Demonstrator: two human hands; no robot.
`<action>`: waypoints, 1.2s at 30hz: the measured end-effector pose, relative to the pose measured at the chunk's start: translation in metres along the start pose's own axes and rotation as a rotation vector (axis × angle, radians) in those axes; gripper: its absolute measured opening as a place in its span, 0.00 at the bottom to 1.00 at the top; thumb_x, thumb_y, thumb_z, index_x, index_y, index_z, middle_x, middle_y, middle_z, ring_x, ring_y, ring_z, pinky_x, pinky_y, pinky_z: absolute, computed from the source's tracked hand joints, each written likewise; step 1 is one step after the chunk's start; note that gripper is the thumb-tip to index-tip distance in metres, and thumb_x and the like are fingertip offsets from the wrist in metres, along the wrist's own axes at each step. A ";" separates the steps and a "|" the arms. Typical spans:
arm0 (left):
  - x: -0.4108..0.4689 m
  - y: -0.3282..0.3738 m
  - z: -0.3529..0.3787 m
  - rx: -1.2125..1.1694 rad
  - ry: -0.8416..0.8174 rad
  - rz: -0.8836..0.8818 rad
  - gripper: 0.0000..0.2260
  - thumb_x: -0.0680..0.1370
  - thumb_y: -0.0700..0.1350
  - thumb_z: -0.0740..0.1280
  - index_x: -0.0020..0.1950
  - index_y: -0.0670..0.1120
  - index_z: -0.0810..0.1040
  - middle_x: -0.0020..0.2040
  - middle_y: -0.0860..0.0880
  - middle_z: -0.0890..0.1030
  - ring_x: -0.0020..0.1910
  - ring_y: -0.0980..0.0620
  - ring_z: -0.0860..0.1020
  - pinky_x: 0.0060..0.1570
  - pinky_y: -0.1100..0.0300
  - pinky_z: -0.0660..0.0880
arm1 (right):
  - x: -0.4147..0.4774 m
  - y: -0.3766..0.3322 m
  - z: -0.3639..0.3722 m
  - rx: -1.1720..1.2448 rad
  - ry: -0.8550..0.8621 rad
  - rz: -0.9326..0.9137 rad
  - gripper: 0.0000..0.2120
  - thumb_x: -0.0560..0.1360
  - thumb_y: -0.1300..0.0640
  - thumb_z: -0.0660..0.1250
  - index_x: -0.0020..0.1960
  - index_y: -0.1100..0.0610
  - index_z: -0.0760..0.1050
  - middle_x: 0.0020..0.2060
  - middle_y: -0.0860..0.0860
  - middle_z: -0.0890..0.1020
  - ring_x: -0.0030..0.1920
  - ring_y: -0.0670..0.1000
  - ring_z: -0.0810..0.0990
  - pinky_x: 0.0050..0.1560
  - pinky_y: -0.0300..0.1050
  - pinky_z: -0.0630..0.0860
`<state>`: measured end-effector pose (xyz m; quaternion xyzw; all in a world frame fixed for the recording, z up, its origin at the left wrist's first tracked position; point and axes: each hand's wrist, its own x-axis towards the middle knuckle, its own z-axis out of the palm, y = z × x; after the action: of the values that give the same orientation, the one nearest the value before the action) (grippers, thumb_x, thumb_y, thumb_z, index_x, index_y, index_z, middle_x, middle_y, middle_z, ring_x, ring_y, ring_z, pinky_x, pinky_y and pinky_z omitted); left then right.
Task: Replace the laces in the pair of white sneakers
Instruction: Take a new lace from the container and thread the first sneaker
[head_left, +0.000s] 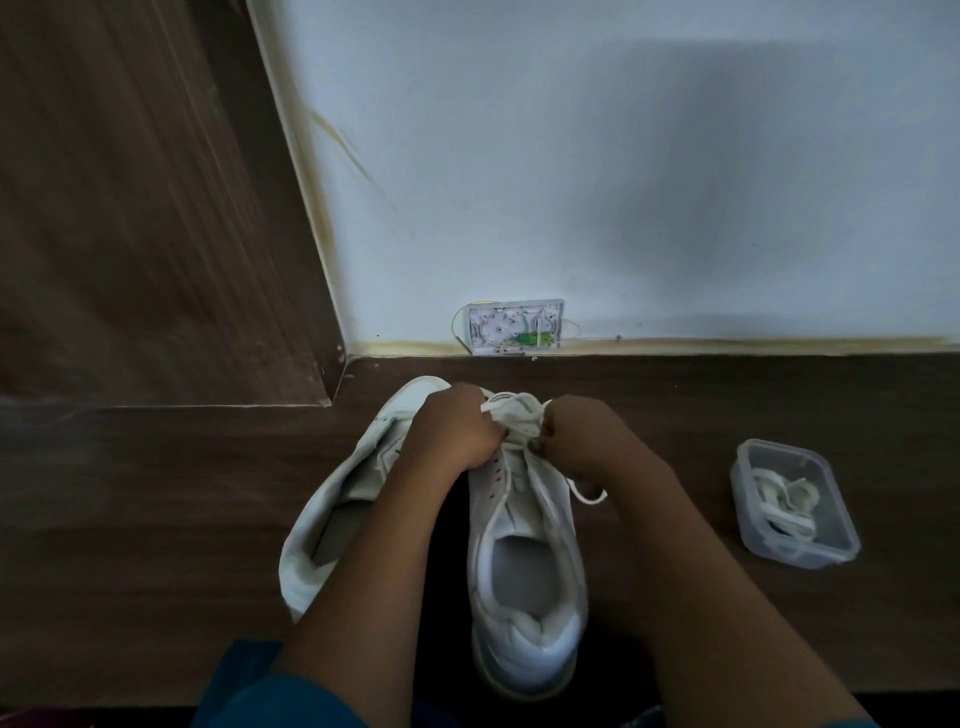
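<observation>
Evidently, the task is judged to be in its early or middle part. One white sneaker (524, 571) is set upright on the wooden floor (156, 519), heel toward the person, and the work is being done at its toe end. The upper eyelets (497, 470) along the tongue are seen as bare dark holes, and only the lowest rows near the toe are crossed by a lace (519, 410).

The fingers of the left hand (452, 431) are curled in over the lace at the eyelet row, though the fingertips themselves are hidden. The fingers of the right hand (576, 436) are clenched on the same lace from the other side, and a loose loop (589, 496) is let out below that hand, just beside the shoe.

Whether an old lace is being drawn out or a fresh one fed in cannot be told. The second sneaker (332, 509) is tipped on its side, touching the first at the toe; its lacing is covered by the left forearm, so its state is left unjudged.

Well apart to the right, a clear plastic tub (779, 556) is stood on the floor with coiled white laces (784, 499) inside.

At least one shoe is therefore reckoned to need most of its rows threaded and tied.
</observation>
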<state>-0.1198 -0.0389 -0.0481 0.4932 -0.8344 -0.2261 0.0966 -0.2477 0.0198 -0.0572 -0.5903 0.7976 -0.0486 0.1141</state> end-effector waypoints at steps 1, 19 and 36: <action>0.000 -0.001 0.001 0.000 0.020 -0.002 0.04 0.76 0.43 0.63 0.44 0.43 0.75 0.49 0.42 0.80 0.51 0.43 0.77 0.40 0.59 0.66 | -0.001 0.000 0.001 0.002 -0.002 0.003 0.12 0.77 0.53 0.63 0.53 0.62 0.77 0.52 0.58 0.81 0.54 0.58 0.78 0.47 0.42 0.69; -0.001 0.003 -0.009 -0.706 -0.070 -0.148 0.12 0.78 0.45 0.64 0.35 0.44 0.74 0.34 0.44 0.74 0.30 0.51 0.71 0.34 0.60 0.73 | -0.012 -0.006 -0.014 0.731 -0.164 0.164 0.12 0.74 0.59 0.67 0.34 0.64 0.73 0.24 0.55 0.67 0.19 0.47 0.62 0.23 0.37 0.59; 0.004 -0.003 0.000 -0.699 0.037 -0.091 0.10 0.76 0.41 0.68 0.36 0.46 0.70 0.41 0.38 0.83 0.30 0.55 0.79 0.38 0.51 0.73 | -0.006 -0.002 -0.020 0.609 -0.093 0.243 0.12 0.71 0.60 0.63 0.29 0.55 0.74 0.29 0.50 0.75 0.27 0.48 0.71 0.27 0.38 0.67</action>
<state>-0.1200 -0.0436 -0.0498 0.4709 -0.6820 -0.4930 0.2647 -0.2491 0.0240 -0.0369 -0.4309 0.8050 -0.2440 0.3266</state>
